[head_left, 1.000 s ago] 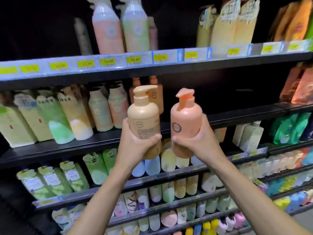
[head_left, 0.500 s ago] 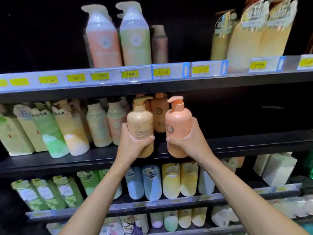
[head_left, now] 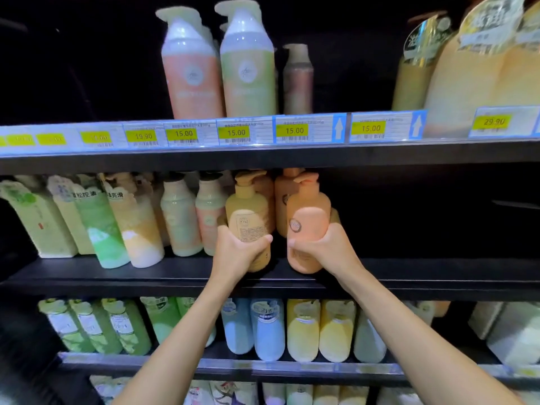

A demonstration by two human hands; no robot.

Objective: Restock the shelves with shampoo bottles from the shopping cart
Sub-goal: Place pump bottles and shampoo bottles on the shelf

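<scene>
My left hand (head_left: pixel 238 250) grips a tan-yellow pump shampoo bottle (head_left: pixel 248 213) around its lower half. Beside it, my right hand (head_left: pixel 323 247) grips an orange pump shampoo bottle (head_left: pixel 306 209). Both bottles stand upright with their bases at the front of the black middle shelf (head_left: pixel 175 273). Their pump heads reach just under the shelf above. Right behind them stand two more bottles of the same orange kind (head_left: pixel 282 188), partly hidden. The shopping cart is out of view.
Green, yellow and pink bottles (head_left: pixel 137 220) fill the middle shelf to the left; to the right that shelf is dark. The upper shelf (head_left: pixel 263 154) carries price tags and tall pump bottles (head_left: pixel 190 68). Lower shelves hold blue, yellow and green bottles (head_left: pixel 268 328).
Both hands have carried the two bottles forward and down from in front of the shelves onto the middle shelf's front. The view has come closer to the shelves.
</scene>
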